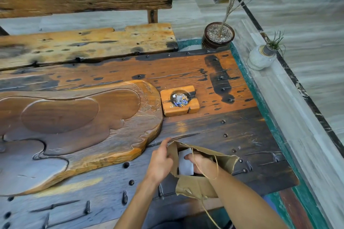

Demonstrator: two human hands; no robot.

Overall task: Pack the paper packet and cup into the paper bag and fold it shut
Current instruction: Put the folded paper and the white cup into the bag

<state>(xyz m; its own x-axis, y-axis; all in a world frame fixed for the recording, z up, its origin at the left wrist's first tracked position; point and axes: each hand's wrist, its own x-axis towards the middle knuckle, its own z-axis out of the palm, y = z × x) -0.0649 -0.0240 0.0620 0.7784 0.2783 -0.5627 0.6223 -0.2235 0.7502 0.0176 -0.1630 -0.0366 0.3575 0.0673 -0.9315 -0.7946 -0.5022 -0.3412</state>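
A brown paper bag (201, 182) stands open near the front right edge of the dark wooden desk (214, 72), its mouth facing up and its torn-looking rim spread apart. The left hand (161, 161) pinches the bag's left rim, thumb and fingers curled over the paper edge and holding that side open. The right hand (202, 163) reaches down inside the bag, its forearm crossing the near rim, and its fingers curl around a white paper packet (185, 163) that sits upright inside the opening, against the left inner wall. The bag's thin cord handle (216, 165) loops over the right wrist, and a 2nd cord trails off the near edge of the desk. The cup cannot be made out; the inside of the bag below the packet is dark. To the left of the bag lies a large carved wooden tray (78, 126) with shallow scooped hollows. Beyond the bag, well apart from it, a small square wooden ashtray (179, 100) holds ash and bits of blue. A long wooden bench (87, 42) stands behind the desk, and 2 potted plants (218, 36) sit on the floor and ledge at the far right corner.
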